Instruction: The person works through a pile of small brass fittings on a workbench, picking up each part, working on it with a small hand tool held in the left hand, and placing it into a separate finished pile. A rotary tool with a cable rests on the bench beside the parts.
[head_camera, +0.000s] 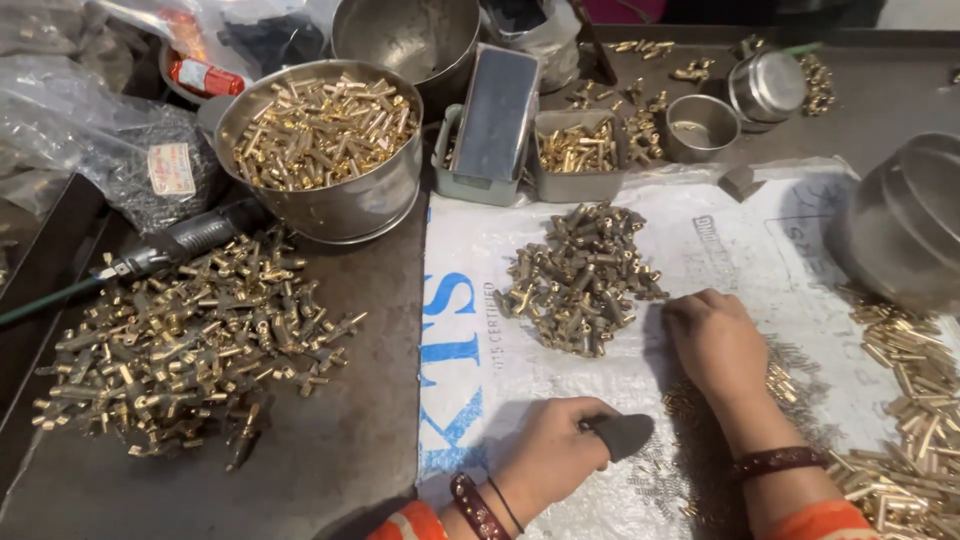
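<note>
Head view | left hand (555, 450) curled, thumb in dark cap, nothing visibly held | right hand (715, 340) fingers together, flat beside brass pile (580, 275) | pieces best drawn singly.

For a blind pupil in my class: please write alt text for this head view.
Two hands work on a white sack: the right hand touches a pile of small brass parts, the left hand wears a dark thumb cover.

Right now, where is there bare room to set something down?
Bare white sack lies between the middle brass pile and the left hand. Dark tabletop is bare below the left pile. Crowded: right pile and the back row.
</note>
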